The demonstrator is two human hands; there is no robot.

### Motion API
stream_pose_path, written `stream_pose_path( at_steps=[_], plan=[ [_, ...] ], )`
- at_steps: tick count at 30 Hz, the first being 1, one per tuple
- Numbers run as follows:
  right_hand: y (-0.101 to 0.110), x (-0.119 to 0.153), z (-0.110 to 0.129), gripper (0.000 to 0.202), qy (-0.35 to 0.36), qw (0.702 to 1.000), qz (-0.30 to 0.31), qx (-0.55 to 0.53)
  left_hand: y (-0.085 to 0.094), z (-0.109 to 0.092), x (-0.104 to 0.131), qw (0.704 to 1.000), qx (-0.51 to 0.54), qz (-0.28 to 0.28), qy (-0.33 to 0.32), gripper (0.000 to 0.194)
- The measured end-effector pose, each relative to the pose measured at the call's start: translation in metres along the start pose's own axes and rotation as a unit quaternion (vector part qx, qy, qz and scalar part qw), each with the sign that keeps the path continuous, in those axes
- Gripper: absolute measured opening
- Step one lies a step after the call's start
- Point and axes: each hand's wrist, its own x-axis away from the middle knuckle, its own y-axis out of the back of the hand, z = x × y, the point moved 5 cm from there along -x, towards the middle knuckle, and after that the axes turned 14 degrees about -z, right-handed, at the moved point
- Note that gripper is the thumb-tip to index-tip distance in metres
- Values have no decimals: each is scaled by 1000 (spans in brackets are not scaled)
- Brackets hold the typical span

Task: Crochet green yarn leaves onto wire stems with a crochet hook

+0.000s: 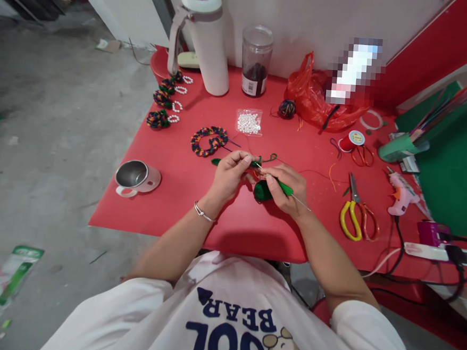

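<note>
My left hand (229,174) is closed, pinching a small piece of green crochet (215,162) whose end pokes out to its left. In my right hand (286,186) is a crochet hook (284,186) with a green handle, its tip meeting the green work at my left fingertips. A ball of dark green yarn (263,191) rests just below, between the hands. Loose green yarn (272,157) curls beyond the fingers. A multicoloured crocheted strip (208,141) lies curved on the red table, a little beyond my left hand. The stitches between my fingers are partly hidden.
Multicoloured crocheted pieces with white bead loops (157,119) line the left back. A metal cup (138,178) stands at the left, a tall white bottle (210,45) behind. Bagged white beads (249,122) lie mid-table. Yellow-and-red scissors (353,211), a pink glue gun (403,193) and cables are at the right.
</note>
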Motion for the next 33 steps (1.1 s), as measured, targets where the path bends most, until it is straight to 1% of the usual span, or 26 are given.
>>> stream_pose_path(
  at_steps=[6, 16, 20, 23, 29, 33],
  plan=[
    [2, -2, 2, 20, -24, 1000, 2, -3, 0, -1, -2, 1000, 4, 4, -18, 43],
    [1, -4, 1, 21, -16, 1000, 6, 18, -3, -4, -1, 997, -34, 27, -58, 41],
    [0, -3, 1, 20, 0, 1000, 2, 20, -1, -3, -2, 999, -11, 18, -41, 41],
    [0, -3, 1, 20, -1, 1000, 4, 22, 0, -1, -3, 1000, -1, 15, -27, 41],
    [0, -4, 1, 19, -2, 1000, 7, 22, 0, -3, -2, 999, -17, 13, -46, 39],
    [-1, -2, 0, 19, 0, 1000, 4, 24, 0, -3, -3, 999, -17, -1, -44, 39]
  ],
)
